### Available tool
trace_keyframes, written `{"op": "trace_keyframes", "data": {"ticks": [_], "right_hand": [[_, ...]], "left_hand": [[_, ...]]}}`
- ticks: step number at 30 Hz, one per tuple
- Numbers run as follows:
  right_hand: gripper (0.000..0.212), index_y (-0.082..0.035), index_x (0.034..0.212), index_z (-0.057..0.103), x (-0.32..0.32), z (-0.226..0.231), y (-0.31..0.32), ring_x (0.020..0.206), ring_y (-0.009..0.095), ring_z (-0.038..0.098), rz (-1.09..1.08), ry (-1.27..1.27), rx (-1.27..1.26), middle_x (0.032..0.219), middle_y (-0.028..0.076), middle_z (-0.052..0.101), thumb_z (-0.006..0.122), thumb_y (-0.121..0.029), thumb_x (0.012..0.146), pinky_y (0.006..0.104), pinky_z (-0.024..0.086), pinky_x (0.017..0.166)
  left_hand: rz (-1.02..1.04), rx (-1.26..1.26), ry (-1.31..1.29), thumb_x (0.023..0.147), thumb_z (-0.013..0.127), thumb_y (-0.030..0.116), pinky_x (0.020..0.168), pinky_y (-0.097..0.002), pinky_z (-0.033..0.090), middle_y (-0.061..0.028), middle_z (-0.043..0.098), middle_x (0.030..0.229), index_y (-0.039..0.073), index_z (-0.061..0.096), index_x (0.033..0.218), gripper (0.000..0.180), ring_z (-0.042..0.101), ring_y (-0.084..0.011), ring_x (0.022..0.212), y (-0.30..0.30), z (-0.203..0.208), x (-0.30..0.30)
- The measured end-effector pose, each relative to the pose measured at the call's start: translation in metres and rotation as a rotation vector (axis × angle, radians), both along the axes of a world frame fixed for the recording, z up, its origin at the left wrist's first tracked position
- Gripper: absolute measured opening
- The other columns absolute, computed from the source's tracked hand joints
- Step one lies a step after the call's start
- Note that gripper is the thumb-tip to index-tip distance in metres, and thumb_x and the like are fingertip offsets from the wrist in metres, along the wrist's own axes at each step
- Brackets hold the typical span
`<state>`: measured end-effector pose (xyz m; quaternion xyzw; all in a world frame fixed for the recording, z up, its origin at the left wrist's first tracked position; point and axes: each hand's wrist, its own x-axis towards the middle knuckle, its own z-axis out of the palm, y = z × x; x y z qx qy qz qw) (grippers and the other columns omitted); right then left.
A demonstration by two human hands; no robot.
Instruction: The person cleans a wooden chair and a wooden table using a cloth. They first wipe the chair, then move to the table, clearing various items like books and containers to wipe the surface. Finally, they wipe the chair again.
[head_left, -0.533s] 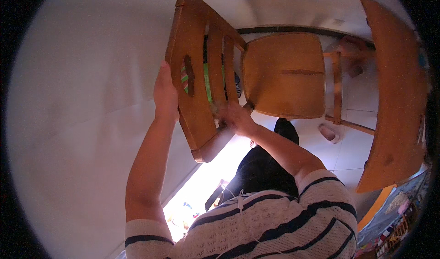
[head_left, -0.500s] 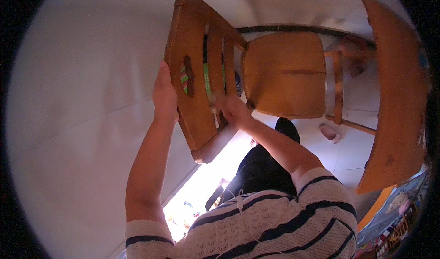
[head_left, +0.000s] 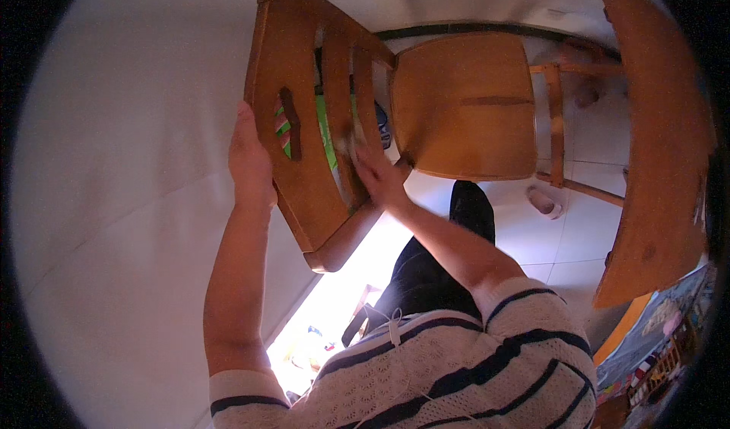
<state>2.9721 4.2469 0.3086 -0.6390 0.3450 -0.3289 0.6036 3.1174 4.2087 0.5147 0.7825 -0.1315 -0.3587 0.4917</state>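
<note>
A brown wooden chair stands ahead of me, its slatted backrest (head_left: 293, 193) on the left and its seat (head_left: 464, 110) on the right. My left hand (head_left: 251, 159) grips the outer edge of the backrest's wide top rail, beside the handle slot; its fingertips are hidden behind the wood. On the near side, my right hand (head_left: 378, 177) reaches to the inner slats. Its fingers are partly smeared, and a pale blur shows at their tips; whether they hold anything I cannot make out. Through the slot and gaps a green item (head_left: 325, 129) shows behind the backrest.
A curved wooden tabletop (head_left: 658, 148) rises at the right. A pale slipper (head_left: 545, 201) lies on the tiled floor (head_left: 525, 239). The white wall (head_left: 129, 163) runs along the left. Bright light falls on the floor below the backrest. Cluttered shelving (head_left: 658, 364) shows at the lower right.
The chair has shifted slightly left and up in the picture. My left hand keeps its grip on the top rail. My right hand has moved a little along the slats.
</note>
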Motion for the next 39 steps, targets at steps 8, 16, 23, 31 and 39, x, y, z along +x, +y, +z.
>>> {"op": "trace_keyframes", "data": {"ticks": [8,16,23,31,39], "right_hand": [[0.039,-0.004,0.124,0.043,0.036,0.023,-0.026,0.117,0.038,0.035,-0.059,0.072,0.143,0.127,0.023,0.037,0.047,-0.018,0.087,0.0428,0.028,0.099],[0.027,-0.002,0.107,0.052,0.109,-0.081,-0.187,0.103,0.039,0.044,-0.553,0.099,-0.219,0.113,0.023,0.045,0.053,-0.010,0.081,0.0441,0.036,0.089],[0.035,-0.005,0.102,0.060,0.075,-0.066,-0.136,0.098,0.036,0.050,-0.066,0.135,-0.641,0.107,0.018,0.054,0.049,0.002,0.070,0.0414,0.040,0.081],[0.034,-0.009,0.101,0.061,-0.018,-0.042,-0.032,0.096,0.030,0.052,0.520,0.345,-0.086,0.107,0.011,0.058,0.045,0.000,0.072,0.0406,0.038,0.084],[0.041,-0.008,0.113,0.055,0.003,-0.062,-0.058,0.093,0.017,0.052,-0.261,-0.253,0.551,0.103,0.010,0.057,0.035,0.002,0.078,0.0290,0.040,0.086]], "left_hand": [[0.064,0.013,-0.020,0.091,0.034,0.047,0.086,-0.0312,0.039,-0.0087,0.056,0.110,0.005,0.047,0.118,0.052,0.051,-0.0172,0.097,-0.004,0.002,-0.007],[0.017,-0.004,-0.029,0.092,0.032,0.045,0.091,-0.0383,0.038,-0.0110,0.053,0.117,0.007,0.040,0.126,0.051,0.050,-0.0248,0.106,-0.002,-0.004,-0.006],[-0.034,-0.015,-0.024,0.092,0.032,0.046,0.093,-0.0409,0.036,-0.0114,0.051,0.120,0.007,0.040,0.126,0.052,0.049,-0.0260,0.106,0.009,-0.006,-0.002],[-0.021,-0.047,0.031,0.092,0.033,0.045,0.085,-0.0310,0.040,-0.0076,0.055,0.112,0.005,0.044,0.120,0.051,0.051,-0.0171,0.098,0.000,-0.009,0.004],[0.004,0.005,-0.012,0.091,0.032,0.047,0.093,-0.0399,0.035,-0.0112,0.049,0.122,0.008,0.038,0.127,0.053,0.048,-0.0257,0.108,0.005,-0.003,0.000]]}}
